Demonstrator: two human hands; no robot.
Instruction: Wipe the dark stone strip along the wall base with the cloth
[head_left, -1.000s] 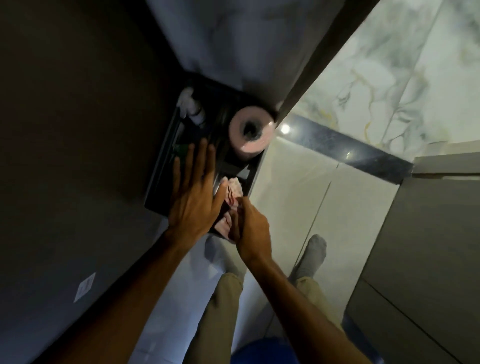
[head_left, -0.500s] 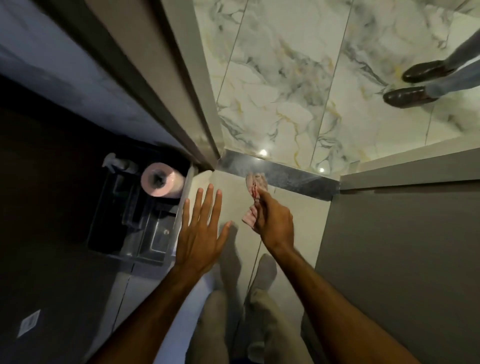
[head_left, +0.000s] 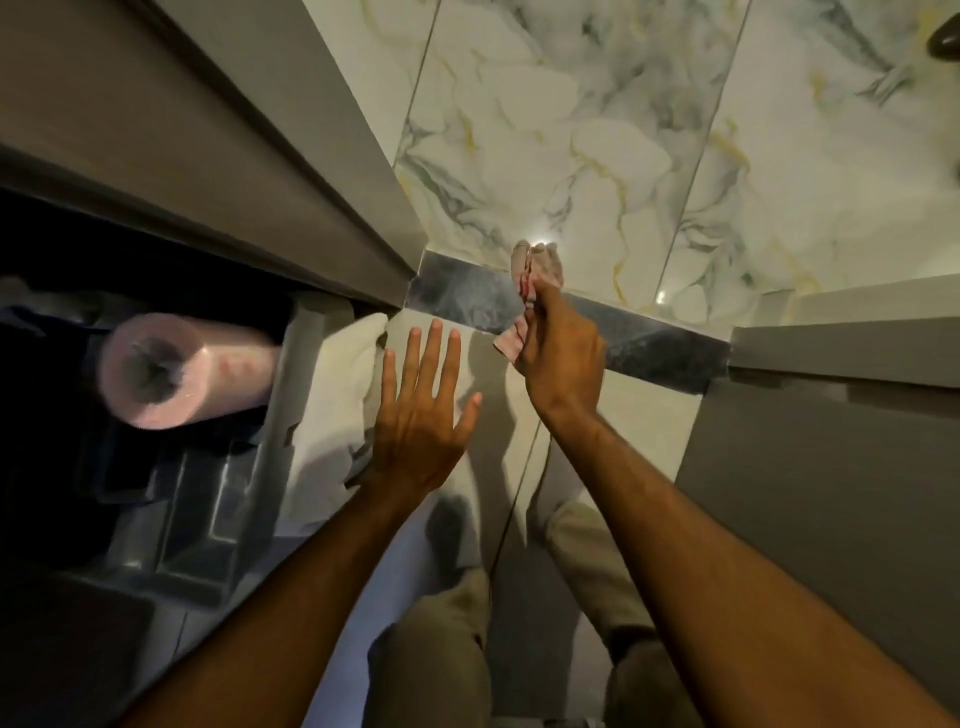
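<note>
Roll of pink paper at 9 o'clock, no longer under the hands as one second ago, when both were at the dark caddy. Left hand now lifted over the pale floor, empty, fingers spread apart. Right hand moved up toward 12 o'clock, closed around the pinkish cloth. Cloth carried from the caddy and now laid across the dark stone strip near its left part, seemingly touching. Probably first contact only; wiping along the strip toward 3 o'clock not yet done.
</note>
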